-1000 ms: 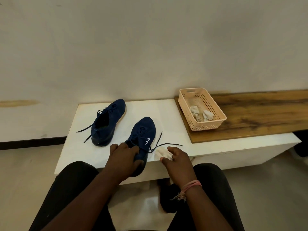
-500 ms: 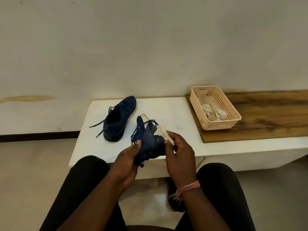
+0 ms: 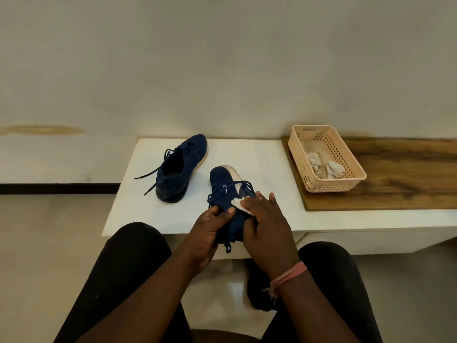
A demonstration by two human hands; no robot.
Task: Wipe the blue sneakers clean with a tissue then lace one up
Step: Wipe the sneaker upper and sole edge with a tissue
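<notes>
Hands meet at the near edge of the white bench (image 3: 128,219): the left hand (image 3: 207,233) grips the heel of the tilted blue sneaker (image 3: 223,191), while the right hand (image 3: 265,224) presses a tissue (image 3: 238,202) flat-fingered against its side. Best to keep that heel grip firm and wipe in short strokes toward the toe — clear of the loose laces. Farther left, the second sneaker (image 3: 179,167) waits upright; far right, a basket (image 3: 346,180) holds used tissues.
</notes>
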